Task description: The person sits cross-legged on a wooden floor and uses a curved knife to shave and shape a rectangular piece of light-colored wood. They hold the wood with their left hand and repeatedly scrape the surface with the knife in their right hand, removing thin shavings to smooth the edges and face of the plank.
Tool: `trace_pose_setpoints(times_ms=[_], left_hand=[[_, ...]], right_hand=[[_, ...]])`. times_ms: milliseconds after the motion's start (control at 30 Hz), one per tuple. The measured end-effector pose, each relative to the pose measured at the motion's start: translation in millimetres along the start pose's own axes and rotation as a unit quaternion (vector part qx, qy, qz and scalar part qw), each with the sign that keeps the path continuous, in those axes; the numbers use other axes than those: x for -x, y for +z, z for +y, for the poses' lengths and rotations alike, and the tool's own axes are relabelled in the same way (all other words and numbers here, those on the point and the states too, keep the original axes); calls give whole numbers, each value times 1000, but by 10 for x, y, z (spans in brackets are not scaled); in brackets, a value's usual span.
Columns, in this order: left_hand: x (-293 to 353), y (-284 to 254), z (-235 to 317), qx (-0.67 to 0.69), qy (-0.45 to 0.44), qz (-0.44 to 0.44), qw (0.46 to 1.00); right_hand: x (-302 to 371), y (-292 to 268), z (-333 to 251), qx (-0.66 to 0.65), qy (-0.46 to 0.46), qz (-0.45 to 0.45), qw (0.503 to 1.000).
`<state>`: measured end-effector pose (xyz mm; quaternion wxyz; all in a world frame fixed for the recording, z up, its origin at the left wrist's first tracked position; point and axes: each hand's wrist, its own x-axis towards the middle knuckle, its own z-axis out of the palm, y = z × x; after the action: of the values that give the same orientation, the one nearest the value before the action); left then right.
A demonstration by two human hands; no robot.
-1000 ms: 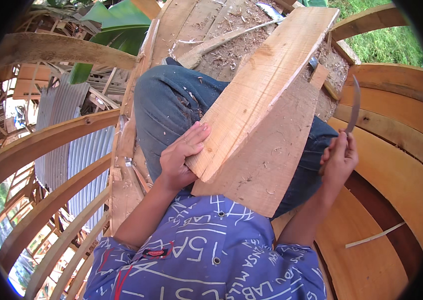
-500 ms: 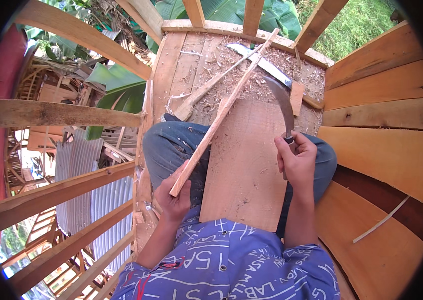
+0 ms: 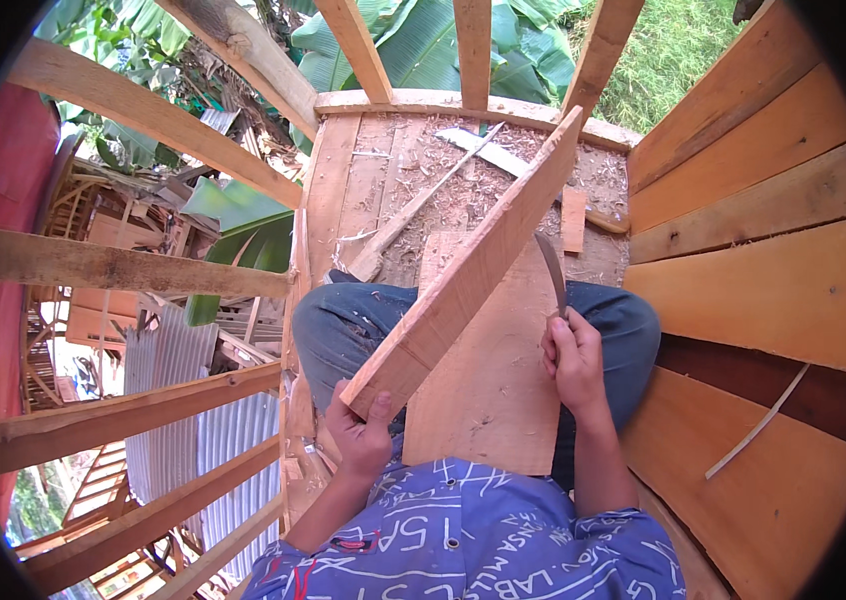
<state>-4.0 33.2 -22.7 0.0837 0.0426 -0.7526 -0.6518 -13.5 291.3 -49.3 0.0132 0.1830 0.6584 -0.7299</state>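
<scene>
Fingers of the left hand [image 3: 359, 438] clamped on near end of a plank [image 3: 473, 275]: mid-frame, tilted, running lower left to upper right. Second board [image 3: 483, 420] flat beneath, across the lap [image 3: 348, 325]. Fingers of the right hand [image 3: 577, 362] wrapped round a curved knife [image 3: 552, 268], right of centre, blade up. Small wood block [image 3: 573, 222] farther up.

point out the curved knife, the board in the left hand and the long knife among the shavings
curved knife [image 3: 553, 270], head view, middle of the blade
board [image 3: 483, 262], head view, broad face
long knife [image 3: 509, 160], head view, visible part of the blade
</scene>
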Motion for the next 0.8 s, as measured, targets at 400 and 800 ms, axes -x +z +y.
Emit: trace_pose_setpoints(times_ms=[400, 800], left_hand=[[2, -78, -66, -126, 149, -195, 961], [-59, -42, -21, -160, 238, -235, 929]], right_hand=[[76, 45, -192, 295, -61, 42, 953], [-109, 81, -256, 437, -120, 64, 889]])
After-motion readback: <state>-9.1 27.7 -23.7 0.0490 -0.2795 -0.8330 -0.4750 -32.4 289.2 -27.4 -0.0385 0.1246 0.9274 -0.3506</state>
